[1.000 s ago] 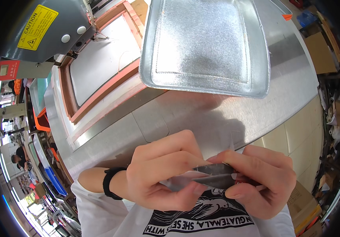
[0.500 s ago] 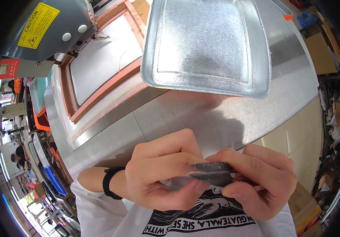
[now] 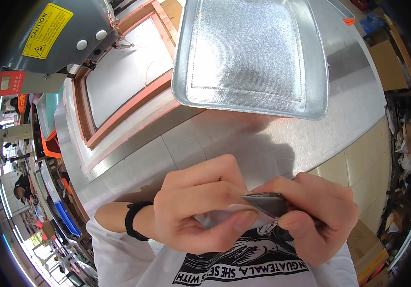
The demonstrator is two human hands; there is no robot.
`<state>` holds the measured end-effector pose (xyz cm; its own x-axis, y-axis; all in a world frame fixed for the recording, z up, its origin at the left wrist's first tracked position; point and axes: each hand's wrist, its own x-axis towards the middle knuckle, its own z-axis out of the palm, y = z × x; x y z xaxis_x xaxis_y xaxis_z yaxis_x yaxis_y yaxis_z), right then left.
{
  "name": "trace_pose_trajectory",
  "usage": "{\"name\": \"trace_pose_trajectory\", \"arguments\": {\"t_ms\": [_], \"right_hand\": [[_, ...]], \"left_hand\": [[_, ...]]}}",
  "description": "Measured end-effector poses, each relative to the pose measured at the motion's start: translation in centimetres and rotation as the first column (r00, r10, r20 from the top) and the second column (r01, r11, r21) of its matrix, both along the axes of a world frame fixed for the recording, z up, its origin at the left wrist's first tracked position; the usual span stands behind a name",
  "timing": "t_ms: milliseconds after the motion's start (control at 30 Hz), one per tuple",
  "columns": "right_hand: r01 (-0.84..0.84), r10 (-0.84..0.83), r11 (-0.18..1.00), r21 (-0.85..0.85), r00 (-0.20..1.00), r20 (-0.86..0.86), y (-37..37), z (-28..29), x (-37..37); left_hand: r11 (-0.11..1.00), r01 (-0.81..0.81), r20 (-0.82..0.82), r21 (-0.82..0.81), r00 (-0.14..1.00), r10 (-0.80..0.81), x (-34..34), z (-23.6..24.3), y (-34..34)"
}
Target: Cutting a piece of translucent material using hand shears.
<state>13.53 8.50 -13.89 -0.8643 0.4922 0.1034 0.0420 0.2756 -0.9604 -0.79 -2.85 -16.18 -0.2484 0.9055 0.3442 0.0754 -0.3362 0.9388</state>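
My left hand [image 3: 200, 205], with a black band on the wrist, is closed on a thin pale, translucent piece [image 3: 217, 215]. My right hand [image 3: 317, 215] grips a small dark grey pointed piece [image 3: 265, 203], perhaps metal, whose tip reaches toward my left fingertips; its exact kind is unclear and part of it is hidden by the fingers. Both hands are held close together in front of my shirt. Beyond them, a shiny silver tray [image 3: 251, 57] lies on the steel table [image 3: 176, 143], partly beside a pink-edged screen frame [image 3: 129, 115] with a white middle.
A grey machine [image 3: 57, 28] with a yellow warning label overhangs the table's left. Cardboard [image 3: 384, 64] and cluttered shelves line the right. At far left, a person [image 3: 22, 189] is among equipment, an orange bin [image 3: 50, 148] and a blue bin [image 3: 64, 217].
My hands have shifted slightly. The dark piece has turned between my fingers, and my right thumb now sits higher against it.
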Motion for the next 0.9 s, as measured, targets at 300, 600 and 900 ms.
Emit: {"name": "trace_pose_trajectory", "arguments": {"t_ms": [300,600,900], "right_hand": [[-0.016,0.015,0.999,0.037,1.000,0.027,0.08,-0.01,0.05],[-0.014,0.017,0.996,0.092,0.999,-0.030,-0.08,-0.03,0.24],[0.018,-0.014,0.992,0.122,0.999,-0.030,-0.25,0.06,0.22]], "left_hand": [[0.998,-0.011,0.020,-0.060,1.000,0.012,0.22,-0.15,-0.54],[0.996,0.015,0.053,-0.090,0.999,-0.010,0.29,0.11,-0.55],[0.998,0.025,0.081,-0.062,0.997,-0.020,0.32,0.21,-0.26]]}}
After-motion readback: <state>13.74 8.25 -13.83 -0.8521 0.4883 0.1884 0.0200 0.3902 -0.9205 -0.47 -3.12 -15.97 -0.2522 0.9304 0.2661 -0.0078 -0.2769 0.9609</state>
